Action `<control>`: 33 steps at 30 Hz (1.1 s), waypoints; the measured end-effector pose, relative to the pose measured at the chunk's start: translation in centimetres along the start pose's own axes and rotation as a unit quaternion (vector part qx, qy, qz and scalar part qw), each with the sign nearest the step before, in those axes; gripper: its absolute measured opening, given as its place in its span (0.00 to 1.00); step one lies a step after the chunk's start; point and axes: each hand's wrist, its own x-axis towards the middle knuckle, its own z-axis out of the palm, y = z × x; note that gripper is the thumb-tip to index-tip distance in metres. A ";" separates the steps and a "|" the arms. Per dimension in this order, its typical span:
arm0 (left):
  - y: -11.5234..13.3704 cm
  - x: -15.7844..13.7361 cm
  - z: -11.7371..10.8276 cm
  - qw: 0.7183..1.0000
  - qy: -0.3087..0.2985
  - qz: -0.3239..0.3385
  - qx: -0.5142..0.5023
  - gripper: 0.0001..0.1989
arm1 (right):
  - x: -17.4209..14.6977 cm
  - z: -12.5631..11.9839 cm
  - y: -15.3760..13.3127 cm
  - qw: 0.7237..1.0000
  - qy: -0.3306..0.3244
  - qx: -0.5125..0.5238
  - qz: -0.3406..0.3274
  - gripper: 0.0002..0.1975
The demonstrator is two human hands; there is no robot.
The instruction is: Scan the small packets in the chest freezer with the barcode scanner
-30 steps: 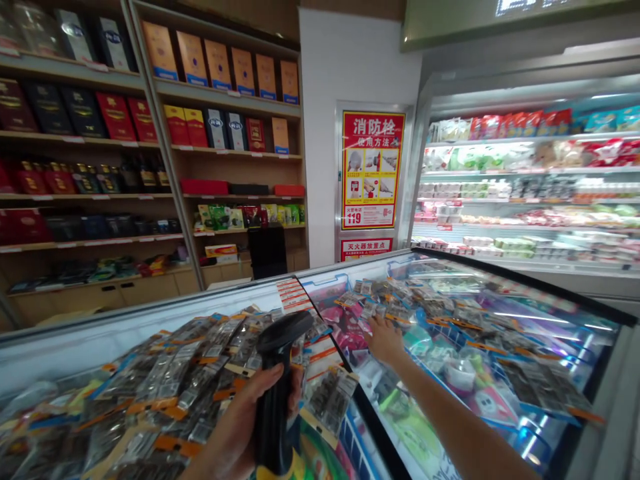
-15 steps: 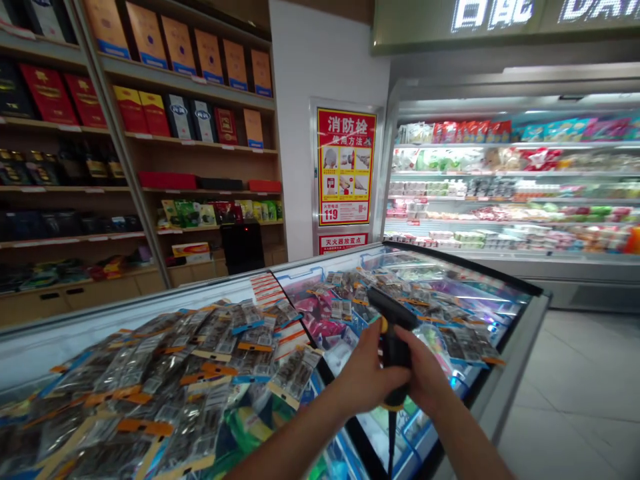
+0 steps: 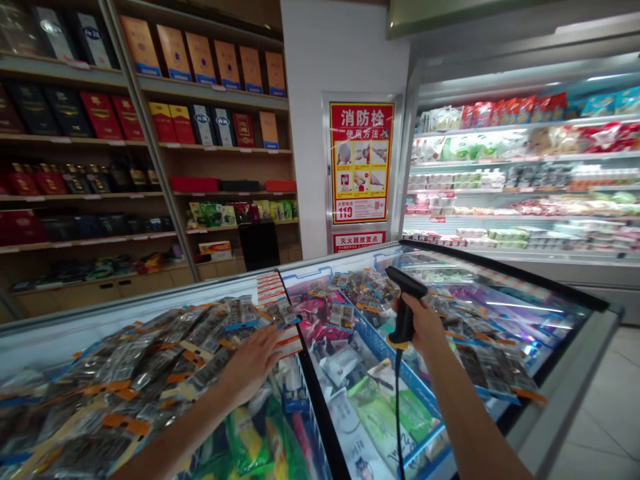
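Note:
My right hand (image 3: 425,325) is wrapped round the handle of a black barcode scanner (image 3: 404,313) with yellow trim. Its head points up and to the left, and its cord hangs down over the freezer. My left hand (image 3: 257,360) lies palm down with fingers stretched over the pile of small clear snack packets (image 3: 165,353) with orange and blue edges. The fingertips are close to a packet (image 3: 281,312) beside the price labels; whether they touch one is hard to see. More packets (image 3: 495,367) lie on the glass right of the scanner.
The chest freezer has a black divider bar (image 3: 320,413) and a grey right rim (image 3: 575,373). Bagged frozen goods (image 3: 400,400) show inside, in blue baskets. Behind stand a boxed-goods shelf (image 3: 210,87), a red fire-hydrant sign (image 3: 361,163) and a lit chiller (image 3: 525,173).
My left hand has left the scanner and moved left onto the packet pile. My right hand keeps the scanner. The packet near the divider no longer shows in its earlier spot.

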 end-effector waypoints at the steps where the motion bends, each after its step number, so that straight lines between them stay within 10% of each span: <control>1: -0.5 0.4 -0.5 1.000 0.013 -0.020 0.002 0.17 | 0.8 -0.1 0.1 0.999 0.026 -0.011 -0.021 0.17; 7: 5.4 8.9 1.2 0.978 -0.037 -0.186 -0.090 0.18 | 2.2 -1.0 1.8 0.961 0.127 -0.179 -0.170 0.20; 10: 8.2 12.4 4.7 0.949 -0.083 -0.287 -0.106 0.23 | 1.4 -1.1 1.6 0.992 0.069 -0.080 -0.073 0.15; 15: 6.7 13.8 7.4 0.944 -0.112 -0.221 -0.220 0.09 | -0.4 -0.3 0.7 0.989 -0.084 0.072 0.098 0.16; 22: 5.0 13.4 3.9 0.866 -0.242 -0.061 -0.434 0.14 | -2.5 2.0 1.9 0.986 -0.133 0.029 0.098 0.17; 25: 6.0 13.3 2.7 0.838 -0.203 -0.076 -0.501 0.19 | -3.5 3.0 2.1 0.982 -0.145 -0.002 0.120 0.16; 30: 6.7 13.1 2.3 0.735 -0.090 -0.176 -0.648 0.20 | -4.0 4.1 2.8 0.989 -0.087 -0.014 0.119 0.11; 33: 7.7 12.9 3.0 0.615 -0.024 -0.216 -0.758 0.18 | -3.8 5.2 3.9 0.994 -0.024 0.014 0.102 0.11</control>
